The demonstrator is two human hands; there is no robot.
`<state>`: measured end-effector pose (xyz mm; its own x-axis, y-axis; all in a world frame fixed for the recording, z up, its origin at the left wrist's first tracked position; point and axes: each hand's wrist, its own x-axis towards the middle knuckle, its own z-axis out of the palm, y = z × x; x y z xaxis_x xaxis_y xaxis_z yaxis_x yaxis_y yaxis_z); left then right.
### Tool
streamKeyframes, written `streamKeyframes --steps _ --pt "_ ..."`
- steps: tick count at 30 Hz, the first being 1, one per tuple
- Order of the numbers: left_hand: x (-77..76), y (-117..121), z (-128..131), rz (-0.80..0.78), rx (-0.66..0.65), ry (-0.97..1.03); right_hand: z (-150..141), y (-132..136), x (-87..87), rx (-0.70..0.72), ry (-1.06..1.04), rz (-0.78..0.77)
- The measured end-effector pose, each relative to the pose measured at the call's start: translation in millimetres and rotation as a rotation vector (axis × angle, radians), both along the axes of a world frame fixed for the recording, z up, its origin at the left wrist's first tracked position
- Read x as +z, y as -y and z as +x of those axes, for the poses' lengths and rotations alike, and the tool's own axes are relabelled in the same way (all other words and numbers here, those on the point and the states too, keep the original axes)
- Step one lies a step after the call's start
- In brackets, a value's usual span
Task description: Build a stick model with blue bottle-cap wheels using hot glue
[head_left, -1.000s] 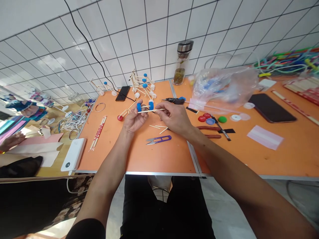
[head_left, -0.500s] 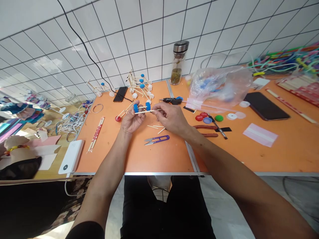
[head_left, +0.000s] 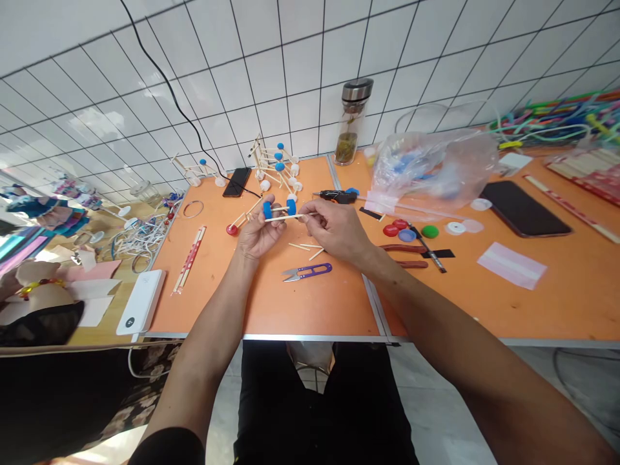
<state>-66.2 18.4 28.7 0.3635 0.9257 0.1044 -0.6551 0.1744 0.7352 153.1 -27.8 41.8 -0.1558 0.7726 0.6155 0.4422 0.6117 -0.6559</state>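
Blue-capped wooden stick axle (head_left: 278, 211) sits in the left hand's (head_left: 260, 236) half-curled fingers, over the orange table (head_left: 271, 303); the right hand (head_left: 336, 229) pinches a long thin wooden stick (head_left: 303, 216) beside it (fingertips only). Both blue caps are fitted; assembled wooden stick frames (head_left: 274, 165) stand farther off, and a red-capped stick piece (head_left: 232, 229) lies unjoined.

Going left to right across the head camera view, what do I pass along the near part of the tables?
Power bank, wrapped chopsticks, snips, pliers, pink paper.

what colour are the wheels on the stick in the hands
The wheels are blue, best seen in the head view.
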Motion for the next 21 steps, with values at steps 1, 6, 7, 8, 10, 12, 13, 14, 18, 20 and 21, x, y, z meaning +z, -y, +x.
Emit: streamKeyframes --steps 1,6,7,8,10,12,13,14,18,20,21 --pt "0.3 0.3 0.2 0.004 -0.003 0.004 0.0 0.0 0.1 0.000 -0.001 0.001" --pt "0.7 1.4 0.0 0.016 0.045 -0.049 0.5 0.5 0.4 -0.007 0.004 0.014" --pt "0.6 1.3 -0.1 0.028 0.052 -0.061 0.7 0.7 0.7 -0.009 0.008 0.013" --pt "0.5 1.2 -0.3 0.043 0.052 -0.069 0.9 1.0 1.0 -0.011 0.012 0.009" --pt "0.5 0.6 -0.4 0.059 0.049 -0.076 1.3 1.5 1.7 -0.014 0.023 -0.004" --pt "0.9 -0.1 -0.3 0.052 0.058 -0.091 1.7 2.0 2.6 -0.012 0.033 -0.016" --pt "1.3 -0.3 -0.2 0.046 0.068 -0.104 1.8 2.2 2.9 -0.010 0.037 -0.018" --pt "1.6 -0.5 -0.1 0.042 0.079 -0.118 1.9 2.3 3.2 -0.008 0.038 -0.017" --pt "1.7 -1.2 -0.5 0.042 0.103 -0.157 1.7 2.3 2.9 -0.002 0.027 -0.006" --pt "0.5 -1.5 -0.9 0.044 0.105 -0.161 1.5 1.9 2.1 -0.005 0.023 0.006" --pt "-0.2 -1.7 -1.0 0.048 0.102 -0.154 1.5 1.5 1.7 -0.010 0.027 0.011"
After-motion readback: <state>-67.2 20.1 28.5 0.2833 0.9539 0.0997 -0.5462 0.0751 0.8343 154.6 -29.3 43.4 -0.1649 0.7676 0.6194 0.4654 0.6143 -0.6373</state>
